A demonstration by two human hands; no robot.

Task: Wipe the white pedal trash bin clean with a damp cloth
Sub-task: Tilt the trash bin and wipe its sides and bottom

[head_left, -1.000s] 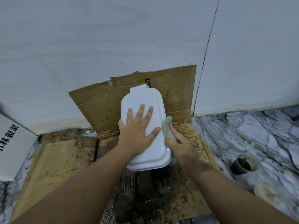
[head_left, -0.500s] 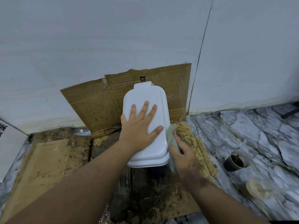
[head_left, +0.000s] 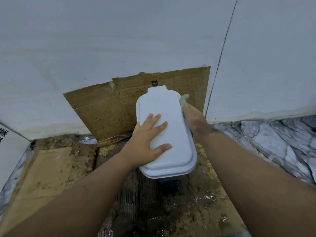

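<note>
The white pedal trash bin [head_left: 168, 108] stands on stained cardboard against the wall, lid closed, its dark pedal [head_left: 170, 185] poking out at the front. My left hand [head_left: 148, 141] lies flat on the lid with fingers spread. My right hand [head_left: 195, 119] presses a pale green cloth [head_left: 184, 100] against the bin's right side near the back; only the cloth's top edge shows above the hand.
A stained cardboard sheet [head_left: 109, 110] leans on the white wall behind the bin. More dirty cardboard [head_left: 46, 170] covers the floor at left and in front. A white box [head_left: 10, 151] with black print sits far left. Marble floor [head_left: 273, 139] runs to the right.
My right hand has slid the cloth along the bin's right side from the front toward the back. The left hand stays flat on the lid. The view has moved closer.
</note>
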